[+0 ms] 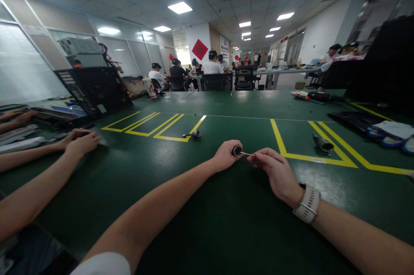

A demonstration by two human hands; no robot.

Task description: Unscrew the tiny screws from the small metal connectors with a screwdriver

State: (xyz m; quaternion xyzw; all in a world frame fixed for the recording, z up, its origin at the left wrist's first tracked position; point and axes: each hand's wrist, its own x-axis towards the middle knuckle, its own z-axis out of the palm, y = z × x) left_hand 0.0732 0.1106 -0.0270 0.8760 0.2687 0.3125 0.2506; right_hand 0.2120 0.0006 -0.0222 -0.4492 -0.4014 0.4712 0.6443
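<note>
My left hand (pixel 227 155) is closed around a dark round part (pixel 237 151), whose open end faces me and to the right. Between the thumb and fingers of my right hand (pixel 273 169) is a thin metal rod (pixel 247 154), and its far end reaches the round part's opening. Whether the rod is a screwdriver or tweezers I cannot make out. A small metal part with a shaft (pixel 195 134) lies on the green table (pixel 194 206) beyond my left hand. Off to the right, a dark grey tapered housing (pixel 322 143) rests inside a yellow tape outline.
Yellow tape (pixel 317 159) marks several outlines on the table. A co-worker's hands (pixel 80 139) are at the left, near a black computer case (pixel 95 89). Tools (pixel 318 96) lie at the back right, and blue-rimmed rolls (pixel 388 141) at the right edge. People sit farther off.
</note>
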